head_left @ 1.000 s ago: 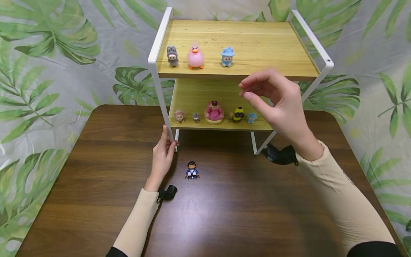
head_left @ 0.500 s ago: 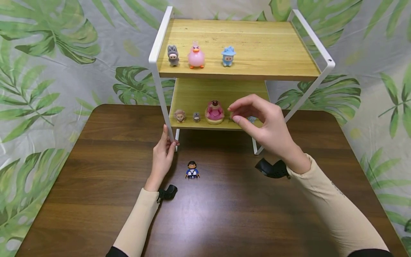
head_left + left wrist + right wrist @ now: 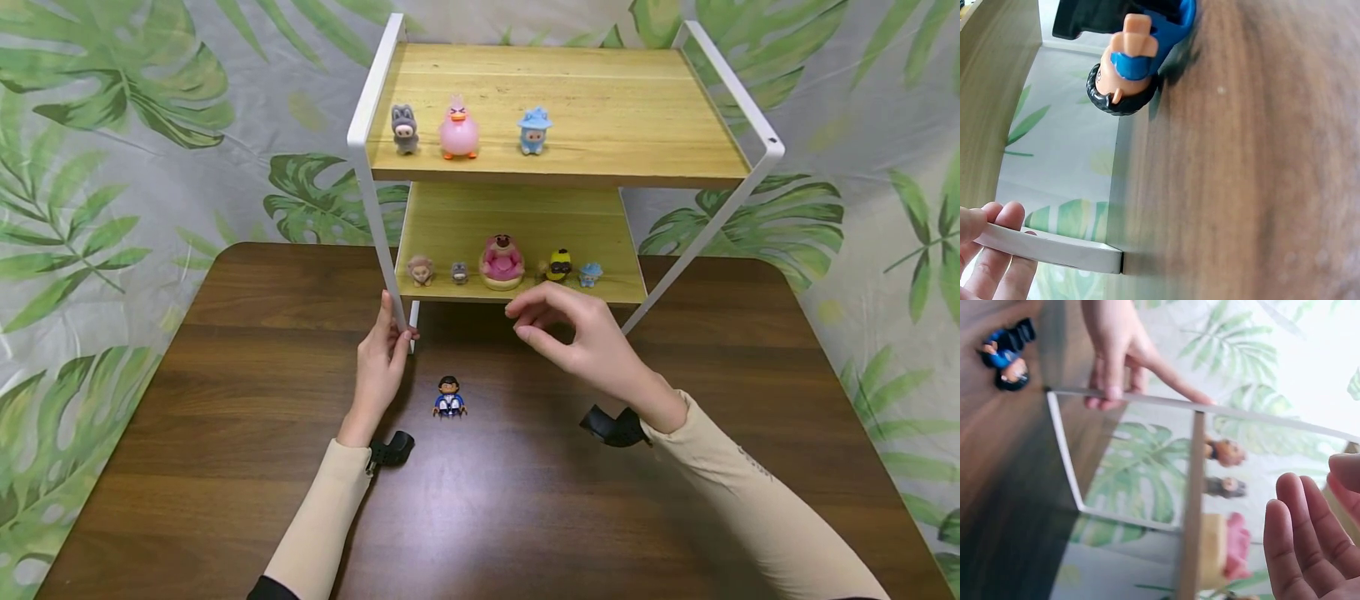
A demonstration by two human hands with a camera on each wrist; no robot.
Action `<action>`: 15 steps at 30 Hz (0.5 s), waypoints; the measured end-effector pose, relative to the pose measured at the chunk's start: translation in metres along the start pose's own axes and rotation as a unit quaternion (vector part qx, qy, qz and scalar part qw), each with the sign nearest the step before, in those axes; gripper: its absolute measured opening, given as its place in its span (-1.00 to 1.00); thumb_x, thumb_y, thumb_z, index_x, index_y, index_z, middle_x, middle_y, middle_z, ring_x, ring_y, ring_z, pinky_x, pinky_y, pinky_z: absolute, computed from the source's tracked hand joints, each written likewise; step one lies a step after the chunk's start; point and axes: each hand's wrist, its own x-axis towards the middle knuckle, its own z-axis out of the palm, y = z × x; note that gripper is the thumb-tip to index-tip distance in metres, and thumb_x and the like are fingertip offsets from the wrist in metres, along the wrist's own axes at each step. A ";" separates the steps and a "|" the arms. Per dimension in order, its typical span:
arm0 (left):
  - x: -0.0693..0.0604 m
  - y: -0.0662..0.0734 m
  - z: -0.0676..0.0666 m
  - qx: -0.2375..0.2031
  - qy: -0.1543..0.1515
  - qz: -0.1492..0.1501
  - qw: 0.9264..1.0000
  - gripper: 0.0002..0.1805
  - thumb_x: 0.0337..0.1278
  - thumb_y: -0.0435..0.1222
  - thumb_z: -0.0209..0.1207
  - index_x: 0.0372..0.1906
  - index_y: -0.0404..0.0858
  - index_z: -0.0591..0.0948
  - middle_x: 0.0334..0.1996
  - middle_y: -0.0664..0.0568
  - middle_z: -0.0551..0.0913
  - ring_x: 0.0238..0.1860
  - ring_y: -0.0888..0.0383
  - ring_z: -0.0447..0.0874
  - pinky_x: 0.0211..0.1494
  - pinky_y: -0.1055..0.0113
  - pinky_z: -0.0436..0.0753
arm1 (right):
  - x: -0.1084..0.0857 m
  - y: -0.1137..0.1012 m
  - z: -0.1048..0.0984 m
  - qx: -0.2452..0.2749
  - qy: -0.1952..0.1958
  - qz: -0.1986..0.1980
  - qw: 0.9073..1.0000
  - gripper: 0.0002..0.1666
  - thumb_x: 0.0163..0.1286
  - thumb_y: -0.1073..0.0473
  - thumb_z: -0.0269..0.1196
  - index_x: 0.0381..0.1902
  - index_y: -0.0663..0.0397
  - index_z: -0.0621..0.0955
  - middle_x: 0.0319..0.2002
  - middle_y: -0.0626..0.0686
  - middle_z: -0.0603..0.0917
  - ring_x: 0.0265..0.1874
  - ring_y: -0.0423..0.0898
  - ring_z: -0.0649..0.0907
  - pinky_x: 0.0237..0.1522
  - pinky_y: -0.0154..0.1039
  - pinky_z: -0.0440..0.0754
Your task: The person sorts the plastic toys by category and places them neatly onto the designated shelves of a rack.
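My left hand [image 3: 379, 362] holds the front left leg [image 3: 377, 225] of the white-framed shelf. In the left wrist view, thumb and fingers lie on both sides of that white bar [image 3: 1069, 251]. My right hand [image 3: 588, 337] is in the air just in front of the lower board, its fingers loosely bent with nothing between them. On the table, right of my left hand, sits a toy figure [image 3: 449, 400] with black hair and a blue jacket. It touches neither hand.
The upper board [image 3: 600, 100] carries a grey figure [image 3: 405, 132], a pink duck [image 3: 458, 133] and a blue-hatted figure [image 3: 534, 133]. Several small figures stand on the lower board, among them a pink bear [image 3: 502, 262]. The brown table [image 3: 225, 417] extends around the shelf.
My right hand has come down and left from beside the upper board to below the lower board's front edge, uncovering the yellow and blue figures. My left hand has stayed on the leg.
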 end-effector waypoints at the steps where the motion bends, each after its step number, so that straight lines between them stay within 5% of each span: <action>1: 0.000 0.000 0.000 0.000 -0.001 -0.001 1.000 0.11 0.21 -0.63 0.07 0.43 0.53 -0.13 -0.37 -0.25 0.56 -0.37 -0.10 0.66 -0.33 0.07 0.67 | -0.002 0.002 0.003 -0.001 -0.006 0.006 1.000 -0.70 0.19 0.51 0.28 -0.10 0.25 0.60 -0.20 0.00 0.65 -0.30 -0.13 0.63 -0.21 -0.28 0.63; 15: 0.000 0.000 0.000 0.002 0.000 0.000 1.000 0.11 0.21 -0.63 0.06 0.43 0.53 -0.13 -0.38 -0.26 0.56 -0.37 -0.10 0.66 -0.34 0.06 0.67 | -0.018 0.027 0.033 -0.010 -0.066 0.062 0.996 -0.74 0.25 0.41 0.28 -0.10 0.14 0.60 -0.18 -0.05 0.62 -0.27 -0.18 0.62 -0.21 -0.24 0.61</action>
